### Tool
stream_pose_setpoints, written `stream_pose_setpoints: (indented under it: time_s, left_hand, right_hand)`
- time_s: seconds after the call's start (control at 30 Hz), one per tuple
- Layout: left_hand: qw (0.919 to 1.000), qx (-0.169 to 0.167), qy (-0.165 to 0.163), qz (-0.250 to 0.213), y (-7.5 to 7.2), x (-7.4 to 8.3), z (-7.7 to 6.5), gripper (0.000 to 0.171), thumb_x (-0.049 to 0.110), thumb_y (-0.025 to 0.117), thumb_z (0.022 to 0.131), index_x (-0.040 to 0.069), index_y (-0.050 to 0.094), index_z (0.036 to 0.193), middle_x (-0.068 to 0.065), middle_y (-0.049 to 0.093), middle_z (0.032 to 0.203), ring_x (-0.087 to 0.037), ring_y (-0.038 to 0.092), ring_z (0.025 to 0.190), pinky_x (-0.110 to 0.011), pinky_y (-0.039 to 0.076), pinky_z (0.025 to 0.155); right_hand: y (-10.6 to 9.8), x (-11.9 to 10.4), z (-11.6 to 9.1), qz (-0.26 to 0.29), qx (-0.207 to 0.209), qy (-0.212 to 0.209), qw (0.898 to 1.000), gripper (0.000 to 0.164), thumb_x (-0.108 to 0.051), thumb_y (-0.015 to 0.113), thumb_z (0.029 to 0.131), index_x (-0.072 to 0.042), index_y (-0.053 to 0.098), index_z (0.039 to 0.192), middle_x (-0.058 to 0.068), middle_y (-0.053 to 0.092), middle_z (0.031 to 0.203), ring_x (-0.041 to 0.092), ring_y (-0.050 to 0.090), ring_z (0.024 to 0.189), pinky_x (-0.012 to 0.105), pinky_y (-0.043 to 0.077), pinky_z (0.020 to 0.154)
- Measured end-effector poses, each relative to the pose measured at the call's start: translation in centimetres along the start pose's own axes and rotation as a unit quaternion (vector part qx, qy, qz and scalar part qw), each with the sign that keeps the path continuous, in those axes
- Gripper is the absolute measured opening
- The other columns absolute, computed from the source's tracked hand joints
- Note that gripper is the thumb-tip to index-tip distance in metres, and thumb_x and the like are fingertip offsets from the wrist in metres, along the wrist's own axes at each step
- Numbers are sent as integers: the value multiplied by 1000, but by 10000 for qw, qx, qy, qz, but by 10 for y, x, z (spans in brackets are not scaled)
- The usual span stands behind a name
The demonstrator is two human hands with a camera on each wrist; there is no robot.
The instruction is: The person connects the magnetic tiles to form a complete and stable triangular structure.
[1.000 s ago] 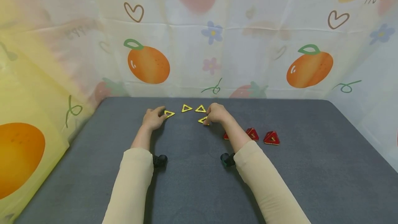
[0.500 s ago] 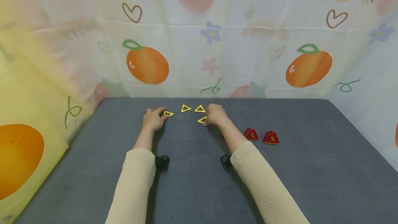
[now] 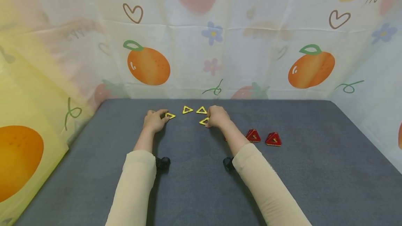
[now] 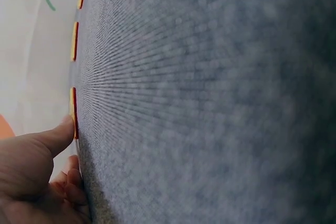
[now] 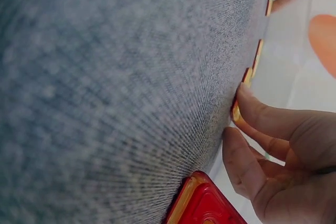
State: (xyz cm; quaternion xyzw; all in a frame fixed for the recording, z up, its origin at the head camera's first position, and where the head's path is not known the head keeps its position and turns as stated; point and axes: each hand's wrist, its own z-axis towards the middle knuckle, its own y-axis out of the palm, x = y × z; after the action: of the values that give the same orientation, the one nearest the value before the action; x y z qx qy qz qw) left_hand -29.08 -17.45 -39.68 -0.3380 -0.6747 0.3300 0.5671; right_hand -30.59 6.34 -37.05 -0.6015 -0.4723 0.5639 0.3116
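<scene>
Near the back of the table, my left hand (image 3: pixel 154 120) pinches the left end of a flat yellow triangular tile (image 3: pixel 170 115) with a hollow centre. In the left wrist view, the thumb (image 4: pixel 62 132) lies at that tile's red-and-yellow edge (image 4: pixel 73 106). My right hand (image 3: pixel 218 115) pinches a second yellow triangular tile (image 3: pixel 203 121) at its right side, fingers partly covering it. Two more yellow triangular tiles, a left one (image 3: pixel 187 110) and a right one (image 3: pixel 201 110), lie flat between the hands, apart from each other.
Red triangular pieces, one (image 3: pixel 253 136) beside my right forearm and one (image 3: pixel 273 139) farther right, sit on the grey table (image 3: pixel 194 184). A sliver of another red piece shows behind the forearm. A printed curtain (image 3: pixel 188 55) hangs behind the table's back edge.
The right hand and its forearm have shifted slightly left, covering more of the leftmost red piece. The left hand stays at its tile.
</scene>
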Motion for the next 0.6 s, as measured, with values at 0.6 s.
stream_pose_setpoints:
  time_s: [0.6]
  left_hand:
    - [9999,34,116,-27,0,-4,5,49,30,49,104,13,43,150,-34,29,150,-52,33,135,-60,35,110]
  right_hand:
    - [2,2,4,-173,82,-32,9998,35,-20,84,80,-8,67,108,9,67,118,26,63,104,42,55,87]
